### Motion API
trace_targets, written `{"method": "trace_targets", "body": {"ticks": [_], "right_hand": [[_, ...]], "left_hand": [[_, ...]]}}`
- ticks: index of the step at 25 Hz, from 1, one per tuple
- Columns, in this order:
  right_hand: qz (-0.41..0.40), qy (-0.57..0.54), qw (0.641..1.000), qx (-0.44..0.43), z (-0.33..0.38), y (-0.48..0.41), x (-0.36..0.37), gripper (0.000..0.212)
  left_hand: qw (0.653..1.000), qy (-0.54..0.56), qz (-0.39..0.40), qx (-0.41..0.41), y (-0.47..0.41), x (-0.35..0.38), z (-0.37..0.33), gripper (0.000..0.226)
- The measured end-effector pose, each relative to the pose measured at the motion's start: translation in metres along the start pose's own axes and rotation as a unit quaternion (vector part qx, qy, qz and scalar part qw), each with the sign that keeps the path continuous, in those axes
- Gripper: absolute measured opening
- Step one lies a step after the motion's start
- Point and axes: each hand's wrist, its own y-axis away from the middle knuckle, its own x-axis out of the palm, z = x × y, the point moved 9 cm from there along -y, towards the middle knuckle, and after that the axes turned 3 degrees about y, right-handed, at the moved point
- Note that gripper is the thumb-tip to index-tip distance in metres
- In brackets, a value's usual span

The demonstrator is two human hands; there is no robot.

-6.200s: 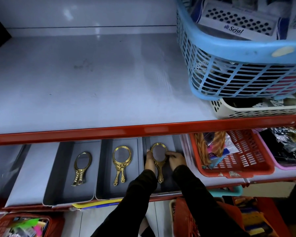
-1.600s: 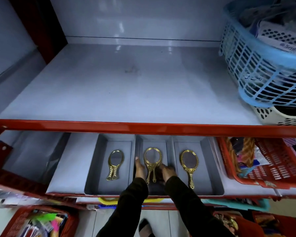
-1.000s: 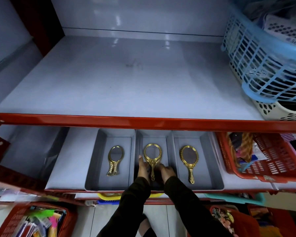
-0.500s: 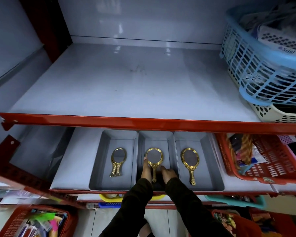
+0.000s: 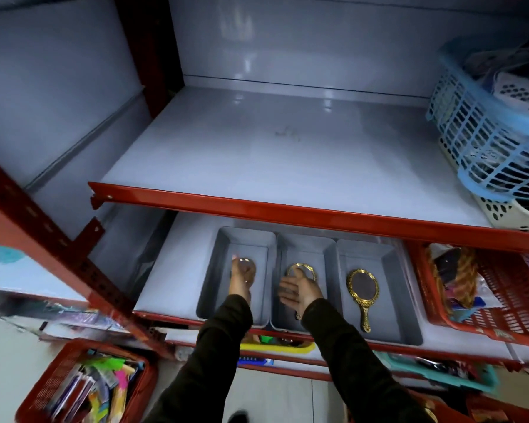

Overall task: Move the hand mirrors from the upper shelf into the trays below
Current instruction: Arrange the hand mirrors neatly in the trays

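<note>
three gold hand mirrors lie in three grey trays set side by side on the lower shelf point(image 5: 177, 270), one in each. the right mirror point(image 5: 362, 293) lies flat and untouched in the right tray point(image 5: 403, 288), oval glass toward the back and handle toward the front edge. the middle mirror point(image 5: 303, 268) is in the middle tray point(image 5: 283, 248); only the top of its gold rim shows above the right hand point(image 5: 300, 290), which hangs over it palm up with the fingers point(image 5: 286, 293) spread loose and released, closed on nothing. the left mirror point(image 5: 247, 264) sits in the left tray point(image 5: 217, 270), mostly covered by the left hand point(image 5: 241, 279), which is blurred; its fingers lie over the frame, but whether they are grasping it i cannot tell. both arms wear dark sleeves. above, the upper shelf point(image 5: 257, 148) with its red front edge carries a blue basket point(image 5: 486, 132) stacked on a white basket point(image 5: 513, 213) at the far right. a red basket point(image 5: 501, 300) of goods stands just right of the trays.
</note>
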Motion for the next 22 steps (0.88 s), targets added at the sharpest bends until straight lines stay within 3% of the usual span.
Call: {"method": "trace_targets", "body": {"ticks": [4,12,15,18,22], "right_hand": [[0.015,0.013,1.0,0.024,-0.001,-0.023,0.054,0.058],[-0.042,0.076,0.994,0.066,-0.049,-0.093,0.087,0.07],[-0.039,0.045,0.995,0.08,-0.05,-0.082,0.099,0.056],[-0.04,0.031,0.995,0.09,-0.048,-0.07,0.104,0.041],[-0.051,0.019,0.995,0.088,-0.049,-0.068,0.105,0.037]], "left_hand": [[0.995,-0.07,-0.063,-0.017,-0.034,-0.044,-0.026,0.079],[0.99,-0.095,-0.042,-0.099,-0.061,-0.061,-0.013,0.074],[0.987,-0.124,-0.045,-0.089,-0.066,-0.065,-0.009,0.073],[0.99,-0.079,-0.019,-0.114,-0.06,-0.061,-0.003,0.076],[0.988,-0.03,0.008,-0.153,-0.05,-0.055,0.003,0.078]]}}
